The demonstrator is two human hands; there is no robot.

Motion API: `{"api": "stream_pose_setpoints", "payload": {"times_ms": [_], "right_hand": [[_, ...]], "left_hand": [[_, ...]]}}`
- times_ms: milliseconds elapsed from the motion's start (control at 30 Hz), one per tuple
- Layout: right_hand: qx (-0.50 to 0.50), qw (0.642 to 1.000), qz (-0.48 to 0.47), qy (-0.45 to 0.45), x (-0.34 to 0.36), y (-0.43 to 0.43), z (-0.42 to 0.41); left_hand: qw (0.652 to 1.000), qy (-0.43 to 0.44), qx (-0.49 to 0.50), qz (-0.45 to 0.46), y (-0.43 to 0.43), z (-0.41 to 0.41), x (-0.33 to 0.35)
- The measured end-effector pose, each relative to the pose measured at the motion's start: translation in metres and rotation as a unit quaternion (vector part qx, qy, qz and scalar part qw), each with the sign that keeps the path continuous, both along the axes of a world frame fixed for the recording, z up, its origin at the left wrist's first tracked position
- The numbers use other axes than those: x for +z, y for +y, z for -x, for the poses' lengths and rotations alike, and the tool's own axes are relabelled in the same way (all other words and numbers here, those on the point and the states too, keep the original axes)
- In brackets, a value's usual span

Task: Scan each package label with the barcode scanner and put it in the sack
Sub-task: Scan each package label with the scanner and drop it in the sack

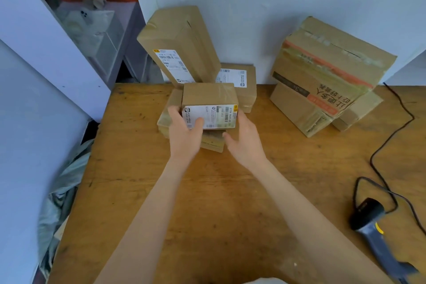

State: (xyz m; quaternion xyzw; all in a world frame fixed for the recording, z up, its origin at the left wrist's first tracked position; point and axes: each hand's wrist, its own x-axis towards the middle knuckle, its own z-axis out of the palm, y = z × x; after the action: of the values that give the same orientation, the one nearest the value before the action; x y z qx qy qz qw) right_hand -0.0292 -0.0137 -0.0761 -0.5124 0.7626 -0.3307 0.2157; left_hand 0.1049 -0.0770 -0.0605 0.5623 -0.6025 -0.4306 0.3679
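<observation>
A small cardboard package with a white label facing me stands on other flat boxes at the back middle of the wooden table. My left hand grips its left end, thumb across the label. My right hand holds its right end, fingers behind the box and thumb spread below. The barcode scanner lies at the right front of the table, its black cable running back. A grey-green sack hangs off the table's left edge.
A tall box leans on the wall behind the package, with a labelled box beside it. A large taped box sits tilted at the back right over a smaller one. A white cabinet stands at left.
</observation>
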Motion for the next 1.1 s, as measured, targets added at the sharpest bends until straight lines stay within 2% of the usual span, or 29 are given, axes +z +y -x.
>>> {"api": "stream_pose_setpoints", "payload": {"times_ms": [267,500,667,933,1100], "right_hand": [[-0.062,0.993,0.083,-0.049,0.025,0.069,0.036],[-0.062,0.99,0.111,-0.057,0.041,0.133,0.086],[-0.06,0.991,0.088,-0.082,0.037,0.181,0.123],[-0.033,0.99,0.024,-0.138,-0.003,0.248,0.156],[0.013,0.994,-0.003,-0.108,-0.019,0.257,0.164]], "left_hand": [[0.999,0.039,-0.014,-0.029,0.059,0.04,0.013],[0.996,0.0,-0.078,-0.045,0.128,0.088,0.015],[0.983,0.003,-0.138,-0.122,0.176,0.121,0.005],[0.943,-0.091,-0.22,-0.234,0.248,0.138,-0.027],[0.92,-0.132,-0.252,-0.271,0.276,0.129,-0.043]]}}
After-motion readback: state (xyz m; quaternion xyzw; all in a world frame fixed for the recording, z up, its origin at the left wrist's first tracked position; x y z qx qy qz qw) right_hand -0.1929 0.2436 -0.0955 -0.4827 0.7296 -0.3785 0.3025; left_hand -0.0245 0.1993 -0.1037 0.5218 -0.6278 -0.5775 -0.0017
